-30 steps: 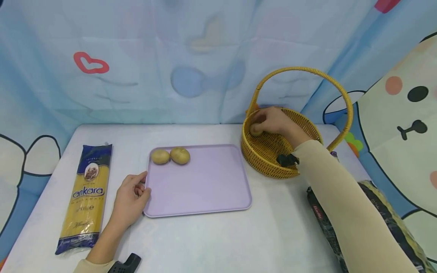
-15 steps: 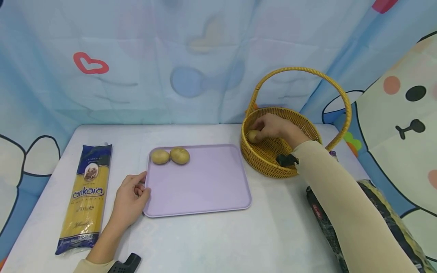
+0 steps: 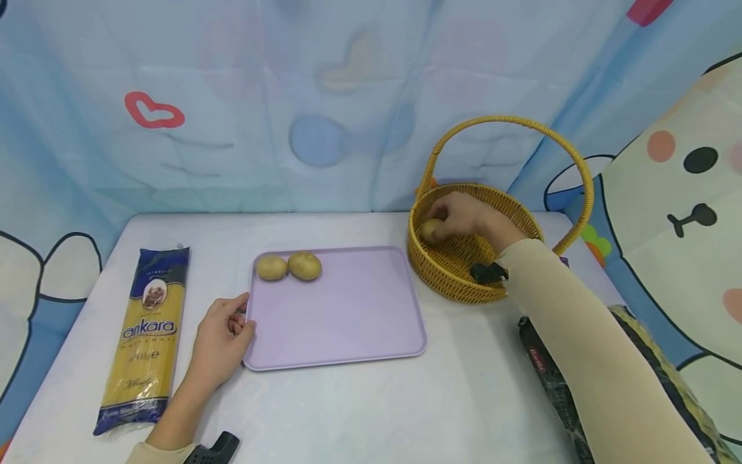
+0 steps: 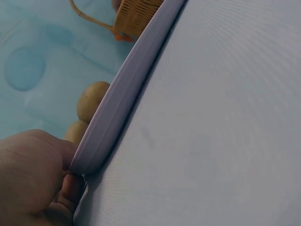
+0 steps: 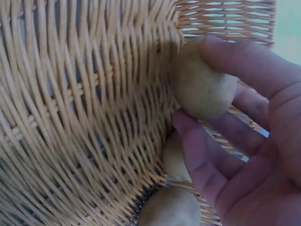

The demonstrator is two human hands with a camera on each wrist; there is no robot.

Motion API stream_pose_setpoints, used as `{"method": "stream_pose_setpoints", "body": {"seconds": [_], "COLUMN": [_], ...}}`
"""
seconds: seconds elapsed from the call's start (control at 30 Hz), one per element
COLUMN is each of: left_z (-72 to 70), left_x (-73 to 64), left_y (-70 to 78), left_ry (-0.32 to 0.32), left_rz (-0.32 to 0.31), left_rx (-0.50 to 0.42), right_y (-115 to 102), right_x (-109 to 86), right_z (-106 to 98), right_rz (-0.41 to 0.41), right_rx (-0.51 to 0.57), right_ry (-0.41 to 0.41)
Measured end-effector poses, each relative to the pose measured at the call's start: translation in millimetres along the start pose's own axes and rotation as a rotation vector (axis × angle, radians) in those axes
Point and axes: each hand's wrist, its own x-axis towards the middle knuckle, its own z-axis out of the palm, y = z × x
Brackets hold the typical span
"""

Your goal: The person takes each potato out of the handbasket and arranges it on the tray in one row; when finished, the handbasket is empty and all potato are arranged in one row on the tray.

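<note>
My right hand [image 3: 464, 214] is inside a yellow wicker basket [image 3: 449, 283] and grips a potato [image 5: 202, 82] between thumb and fingers near the basket wall. Below that potato, the right wrist view has another potato [image 5: 176, 157], partly behind the fingers, and a potato [image 5: 170, 209] at the bottom edge. My left hand [image 3: 220, 335] pinches the left rim of a lilac tray [image 3: 342, 309]. Two potatoes, one on the left [image 3: 271, 267] and one on the right [image 3: 304, 265], lie side by side in the tray's far left corner.
A yellow and blue pasta packet [image 3: 147, 335] lies left of my left forearm. Dark packets [image 3: 551, 380] lie at the right, partly hidden under my right sleeve. The basket's tall handle [image 3: 522, 120] arches over my right hand. A patterned curtain [image 3: 261, 129] hangs behind the white table.
Inside the basket, my right hand has shifted slightly and the potato at its fingertips shows more. The left hand, the tray and its two potatoes have stayed in place.
</note>
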Motion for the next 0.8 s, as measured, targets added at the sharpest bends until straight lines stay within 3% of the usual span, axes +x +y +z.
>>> {"method": "stream_pose_setpoints", "body": {"seconds": [0.43, 0.8], "left_z": [0.7, 0.9], "left_x": [-1.4, -1.2], "left_y": [0.7, 0.3], "left_ry": [-0.003, 0.000], "left_rz": [0.004, 0.012], "left_rx": [0.011, 0.001], "right_y": [-11, -31], "right_x": [-19.3, -36.8], "right_z": [-13, -18], "right_rz": [-0.035, -0.078], "right_rx": [-0.003, 0.011], "right_ry": [0.103, 0.117]}}
